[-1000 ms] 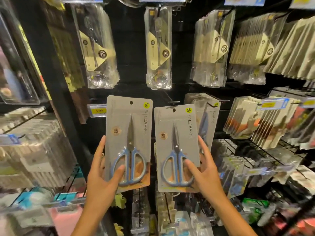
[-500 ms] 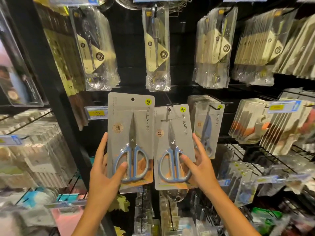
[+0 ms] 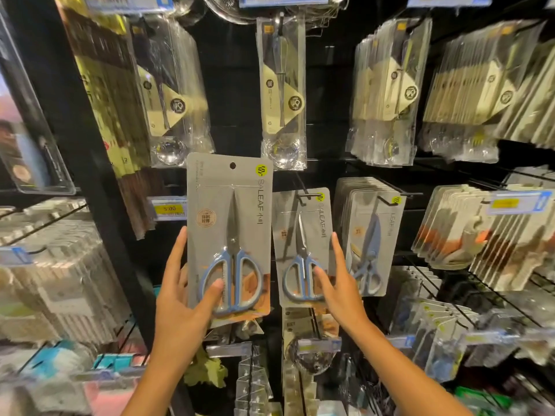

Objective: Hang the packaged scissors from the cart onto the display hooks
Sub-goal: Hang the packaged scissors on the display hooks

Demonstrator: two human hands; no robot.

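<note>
The right pack [image 3: 301, 247] has been pushed onto its hook [image 3: 306, 196], pinched by the right hand [image 3: 339, 283]; the left pack [image 3: 229, 232], gripped by the left hand [image 3: 183, 298], could slip if loosened.

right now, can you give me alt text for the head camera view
Two hands hold grey carded packs of blue-handled scissors against a dark shop display: the left hand grips a pack clear of any hook, the right hand holds a pack threaded on a hook. Packaged utensils hang around them.

**Retail shop, kitchenware aisle**

Black display wall with wire hooks [image 3: 401, 194] carrying rows of identical carded, bagged goods. Yellow price tag [image 3: 168, 208] reading 5.00 clipped to a hook end; blue-edged label holders [image 3: 518, 202] elsewhere. Packaged scissors [image 3: 371, 241] hang in stacks.
</note>
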